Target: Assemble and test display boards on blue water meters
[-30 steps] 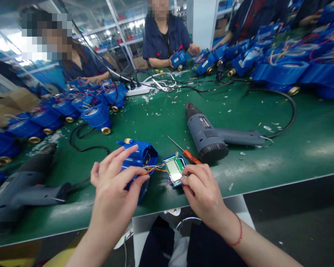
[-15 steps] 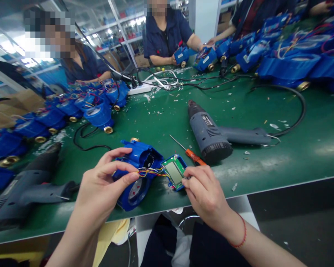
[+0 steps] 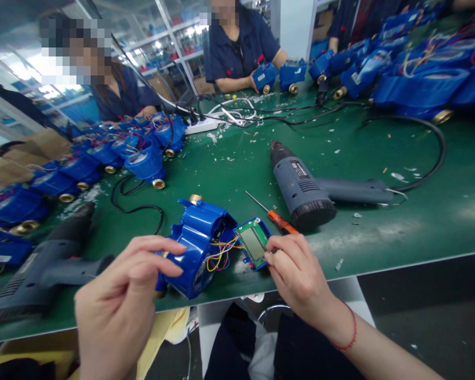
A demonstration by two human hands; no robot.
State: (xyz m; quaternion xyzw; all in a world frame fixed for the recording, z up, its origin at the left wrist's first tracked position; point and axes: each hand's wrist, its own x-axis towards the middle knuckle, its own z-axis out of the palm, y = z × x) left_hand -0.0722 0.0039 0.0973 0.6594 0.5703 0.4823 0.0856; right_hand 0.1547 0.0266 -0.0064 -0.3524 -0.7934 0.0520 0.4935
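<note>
In my right hand (image 3: 296,272) a small circuit board with a display (image 3: 253,243), set in a blue frame, is pinched at its right edge. Thin coloured wires (image 3: 220,256) run from it to a blue water meter (image 3: 192,248) with brass fittings, lying on the bench front. My left hand (image 3: 130,285) is at the meter's left side, fingers apart and holding nothing; whether its fingertips touch the casing I cannot tell. An orange-handled screwdriver (image 3: 279,220) lies just beyond the board.
One heat gun (image 3: 304,184) rests right of centre on the green bench (image 3: 229,174), another (image 3: 43,269) at the left. Several blue meters (image 3: 144,163) line the left and far right. A power strip (image 3: 201,125) and cables lie at the back. Co-workers (image 3: 237,47) sit opposite.
My left hand has let go of the wires and drawn back left, its fingers opening. The wires now hang in a loose loop. My right hand keeps its hold on the board.
</note>
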